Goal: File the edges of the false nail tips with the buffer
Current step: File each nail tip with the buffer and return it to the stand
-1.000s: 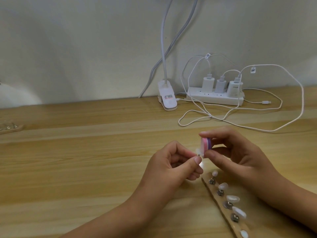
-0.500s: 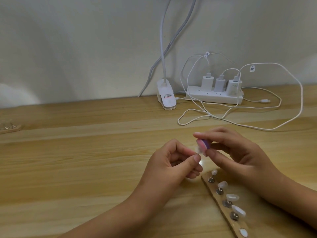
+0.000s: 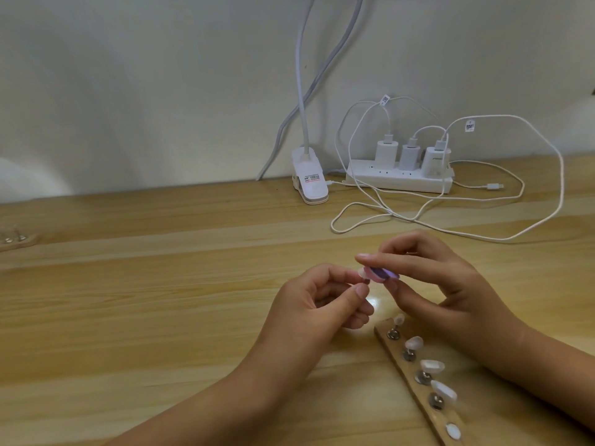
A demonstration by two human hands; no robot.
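Note:
My left hand pinches a small translucent false nail tip between thumb and forefinger above the wooden desk. My right hand holds a small pink and purple buffer block between forefinger and thumb, its face lying against the tip. The buffer lies nearly flat, purple side up. Below the hands a wooden strip carries several more false nail tips on metal studs.
A white power strip with three chargers and looping white cables sits at the back by the wall. A white lamp clip stands left of it. A wooden holder lies at the far left edge.
My right hand has tilted the buffer from upright to nearly flat over the tip and slid slightly left. My left hand has stayed put, holding the tip.

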